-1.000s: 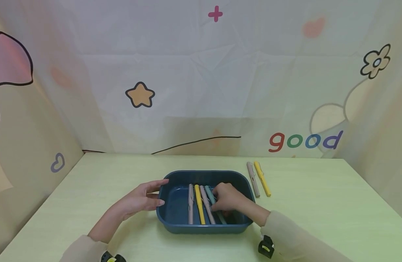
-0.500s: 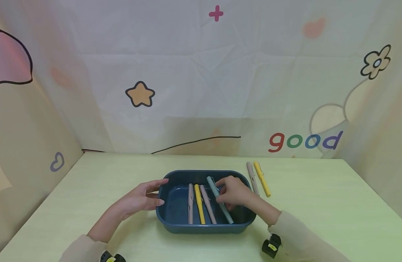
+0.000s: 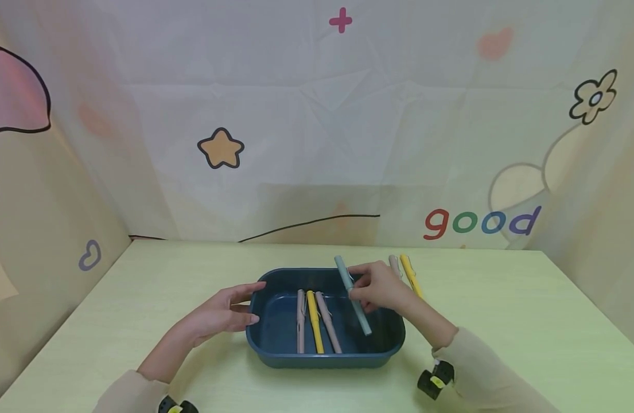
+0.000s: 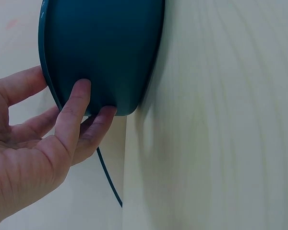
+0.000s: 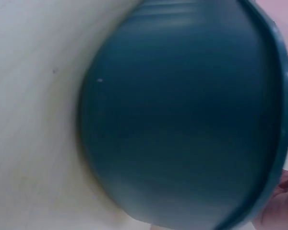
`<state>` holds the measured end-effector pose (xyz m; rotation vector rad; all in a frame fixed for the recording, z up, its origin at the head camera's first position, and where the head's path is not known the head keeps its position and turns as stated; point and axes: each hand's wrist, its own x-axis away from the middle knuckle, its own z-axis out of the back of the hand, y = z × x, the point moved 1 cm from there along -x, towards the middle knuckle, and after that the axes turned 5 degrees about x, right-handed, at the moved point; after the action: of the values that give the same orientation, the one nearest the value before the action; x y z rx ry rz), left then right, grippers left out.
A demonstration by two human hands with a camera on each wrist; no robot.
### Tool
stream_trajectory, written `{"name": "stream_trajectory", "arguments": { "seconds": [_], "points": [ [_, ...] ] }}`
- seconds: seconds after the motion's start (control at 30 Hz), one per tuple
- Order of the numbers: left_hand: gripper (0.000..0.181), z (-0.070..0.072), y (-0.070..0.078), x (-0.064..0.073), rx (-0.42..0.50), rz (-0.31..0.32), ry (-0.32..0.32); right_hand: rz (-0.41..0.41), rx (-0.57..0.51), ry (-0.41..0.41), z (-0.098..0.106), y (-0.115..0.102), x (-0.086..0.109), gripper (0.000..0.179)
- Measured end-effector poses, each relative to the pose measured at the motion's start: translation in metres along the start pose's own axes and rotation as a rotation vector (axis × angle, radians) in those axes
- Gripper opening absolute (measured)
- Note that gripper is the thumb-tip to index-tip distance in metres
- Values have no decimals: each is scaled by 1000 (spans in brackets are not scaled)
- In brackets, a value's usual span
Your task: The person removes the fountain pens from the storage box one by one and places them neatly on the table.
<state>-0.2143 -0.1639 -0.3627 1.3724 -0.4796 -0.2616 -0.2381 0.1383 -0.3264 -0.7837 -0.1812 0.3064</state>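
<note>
A pale cloth backdrop (image 3: 296,126) printed with cartoon shapes stands behind a light, wood-grained desk (image 3: 502,327). From the left, the left hand (image 3: 224,310) pinches the near-left rim of a dark blue bin (image 3: 324,361), thumb over the edge and other fingers against the outer wall. Inside the bin, side by side, lie a grey pen (image 3: 300,321), a yellow pen (image 3: 315,322) and a second grey pen (image 3: 329,323), the last slightly slanted. Farther right, a teal pen (image 3: 360,312) tilts over the bin, its upper end leaning left and away, pinched between the thumb and fingers of the right hand (image 3: 382,287); the right wrist view is blurred and mostly bin wall, so whether the pen's lower end touches the bin is hard to tell. Beyond the right hand, partly hidden by it, a third grey pen (image 3: 393,264) and another yellow pen (image 3: 410,274) lie near each other on the desk, below the printed word "good" (image 3: 483,223).
</note>
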Motion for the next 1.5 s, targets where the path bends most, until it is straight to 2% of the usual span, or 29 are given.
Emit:
{"name": "stream_trajectory", "arguments": {
  "seconds": [0.13, 0.37, 0.6, 0.83, 1.17, 1.5],
  "points": [
    [68, 0, 0, 0, -1, -3, 0, -1, -44, 12, 8, -1, 1, 50],
    [68, 1, -1, 0, 3, -2, 2, -51, -97, 47, 22, 3, 0, 52],
    [68, 1, -2, 0, 10, -2, 2, -69, -125, 55, 39, 13, -1, 56],
    [68, 0, -1, 0, 7, 3, 7, -103, -110, 105, 59, 26, 1, 57],
    [67, 0, -1, -1, 1, 1, 12, -157, -146, 140, 86, 62, 2, 59],
    [67, 0, -1, -1, 5, 4, 12, -245, -165, 133, 99, 98, -1, 63]
  ]
}}
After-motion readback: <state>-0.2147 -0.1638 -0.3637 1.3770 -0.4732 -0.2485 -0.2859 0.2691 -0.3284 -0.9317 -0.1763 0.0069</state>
